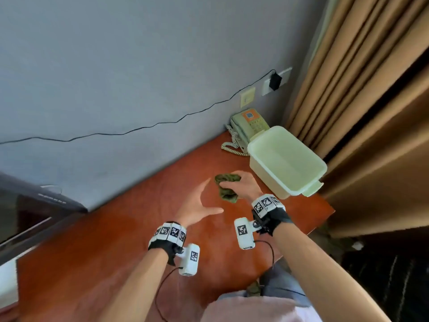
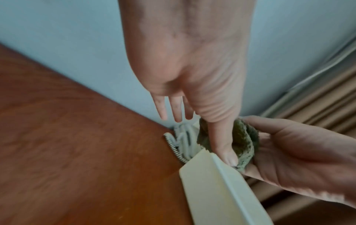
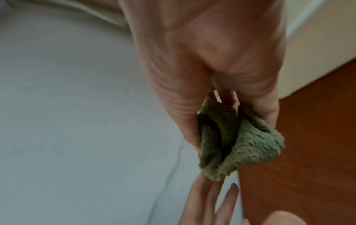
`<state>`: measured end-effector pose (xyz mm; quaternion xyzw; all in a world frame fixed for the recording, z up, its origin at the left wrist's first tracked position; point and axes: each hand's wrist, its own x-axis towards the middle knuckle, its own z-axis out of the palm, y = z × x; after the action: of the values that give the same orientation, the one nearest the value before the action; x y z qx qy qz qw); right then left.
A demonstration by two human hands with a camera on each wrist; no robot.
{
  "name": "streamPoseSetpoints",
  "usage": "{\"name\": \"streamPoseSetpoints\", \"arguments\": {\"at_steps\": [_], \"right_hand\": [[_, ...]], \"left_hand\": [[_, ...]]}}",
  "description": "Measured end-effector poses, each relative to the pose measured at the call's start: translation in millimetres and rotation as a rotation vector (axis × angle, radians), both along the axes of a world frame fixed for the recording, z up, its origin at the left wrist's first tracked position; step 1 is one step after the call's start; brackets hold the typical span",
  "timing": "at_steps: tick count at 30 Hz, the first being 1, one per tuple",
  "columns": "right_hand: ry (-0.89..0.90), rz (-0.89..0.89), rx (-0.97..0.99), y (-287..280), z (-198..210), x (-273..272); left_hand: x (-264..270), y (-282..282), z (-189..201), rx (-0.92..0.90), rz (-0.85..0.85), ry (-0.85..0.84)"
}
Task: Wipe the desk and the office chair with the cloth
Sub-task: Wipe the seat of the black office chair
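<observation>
A crumpled green cloth (image 1: 227, 187) hangs above the reddish-brown desk (image 1: 130, 231), gripped by my right hand (image 1: 241, 184) with curled fingers. The right wrist view shows the cloth (image 3: 240, 144) bunched between thumb and fingers of that hand (image 3: 221, 106). My left hand (image 1: 199, 205) hovers just left of the cloth with straight, spread fingers and holds nothing. In the left wrist view the left hand (image 2: 185, 106) points toward the cloth (image 2: 242, 141), its thumb in front of it. No office chair shows in any view.
A pale green plastic basin (image 1: 286, 162) stands at the desk's right end, with a corded telephone (image 1: 248, 127) behind it by the grey wall. Brown curtains (image 1: 362, 89) hang at right. A dark monitor (image 1: 34, 210) sits at left. A black cable (image 1: 139, 129) runs along the wall.
</observation>
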<state>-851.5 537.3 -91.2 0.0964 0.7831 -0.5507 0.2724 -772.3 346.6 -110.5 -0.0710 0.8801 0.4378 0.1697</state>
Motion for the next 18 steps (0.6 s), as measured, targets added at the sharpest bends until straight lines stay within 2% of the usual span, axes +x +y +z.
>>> {"name": "streamPoseSetpoints", "arguments": {"at_steps": [5,8,13,18], "right_hand": [[0.107,-0.225,-0.257,31.0,76.1,34.6],[0.151,-0.277,-0.367,50.0,112.0,70.9],[0.11,-0.224,-0.515,86.8,157.7,133.7],[0.137,-0.079,-0.729,139.7,190.0,232.7]], "left_hand": [[9.6,29.8,70.5,-0.013,-0.069,0.267],[24.5,50.3,110.0,-0.026,-0.144,0.404],[71.5,93.5,163.8,-0.033,-0.196,0.551],[150.8,139.3,205.3,0.026,-0.185,0.661]]}}
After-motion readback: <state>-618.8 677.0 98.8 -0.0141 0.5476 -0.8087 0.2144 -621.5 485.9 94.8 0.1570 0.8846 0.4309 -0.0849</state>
